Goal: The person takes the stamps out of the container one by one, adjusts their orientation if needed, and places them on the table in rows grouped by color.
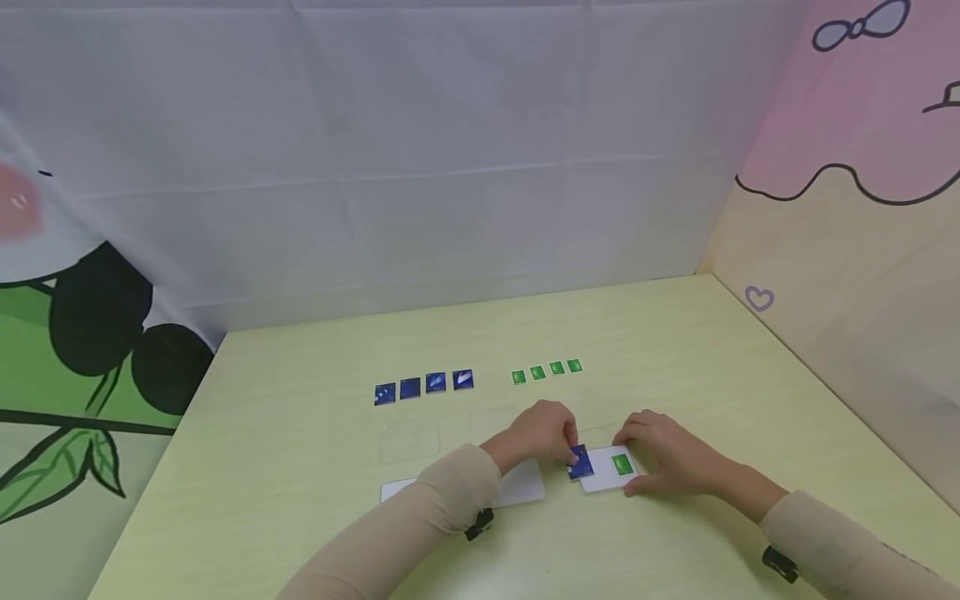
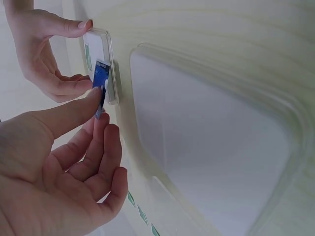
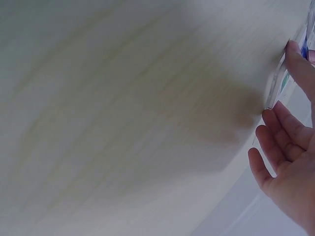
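Observation:
My left hand (image 1: 538, 433) pinches a small dark-blue picture card (image 1: 581, 464) between thumb and fingertips. The card overlaps the left part of a small white panel in a clear case (image 1: 602, 477). A small green card (image 1: 622, 464) lies on that panel's right part. My right hand (image 1: 667, 454) grips the case from the right, thumb at its near edge and fingers at its far edge. In the left wrist view the blue card (image 2: 101, 76) stands tilted beside the case (image 2: 112, 64). A larger white panel in a clear case (image 1: 521, 486) lies partly hidden under my left forearm.
Several blue picture cards (image 1: 410, 388) lie in a row farther back on the pale yellow table (image 1: 285, 450). Right of them is a row of several smaller green cards (image 1: 537, 372). A clear plastic sheet (image 1: 408, 439) lies flat in front of the blue row. Cloth walls stand behind and at both sides.

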The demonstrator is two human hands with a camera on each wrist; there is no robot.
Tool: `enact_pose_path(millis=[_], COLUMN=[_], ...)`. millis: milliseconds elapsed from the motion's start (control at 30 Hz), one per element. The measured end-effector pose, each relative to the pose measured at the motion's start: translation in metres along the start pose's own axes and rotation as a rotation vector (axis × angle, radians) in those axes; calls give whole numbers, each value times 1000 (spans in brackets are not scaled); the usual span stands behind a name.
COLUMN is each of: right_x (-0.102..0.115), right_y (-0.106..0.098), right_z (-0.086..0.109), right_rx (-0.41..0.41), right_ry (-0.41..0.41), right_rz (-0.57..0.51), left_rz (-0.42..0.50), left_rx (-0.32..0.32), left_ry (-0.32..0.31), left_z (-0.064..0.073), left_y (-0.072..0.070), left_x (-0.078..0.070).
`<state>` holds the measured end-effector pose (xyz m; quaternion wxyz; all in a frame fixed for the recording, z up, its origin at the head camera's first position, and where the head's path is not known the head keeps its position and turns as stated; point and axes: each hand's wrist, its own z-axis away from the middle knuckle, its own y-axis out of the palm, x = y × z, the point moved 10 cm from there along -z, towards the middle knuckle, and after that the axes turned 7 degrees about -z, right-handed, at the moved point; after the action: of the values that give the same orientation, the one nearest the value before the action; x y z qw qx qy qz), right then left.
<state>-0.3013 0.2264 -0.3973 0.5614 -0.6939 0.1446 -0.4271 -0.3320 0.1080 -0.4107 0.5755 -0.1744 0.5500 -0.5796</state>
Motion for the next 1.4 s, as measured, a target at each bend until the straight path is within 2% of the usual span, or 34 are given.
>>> enact_pose_path(millis=[433, 933, 1400], right_x=[-2, 1, 1], right_y=[0, -2, -1], right_z=[1, 1, 0], right_rx=[13, -12, -9], right_ry=[22, -14, -22], right_rz=[-2, 7, 15], left_rz=[90, 146, 184], left_rx=[21, 76, 86], left_ry=[40, 23, 27], left_z=[3, 5, 8], left_y=[-1, -1, -5], left_x=[0, 6, 14])
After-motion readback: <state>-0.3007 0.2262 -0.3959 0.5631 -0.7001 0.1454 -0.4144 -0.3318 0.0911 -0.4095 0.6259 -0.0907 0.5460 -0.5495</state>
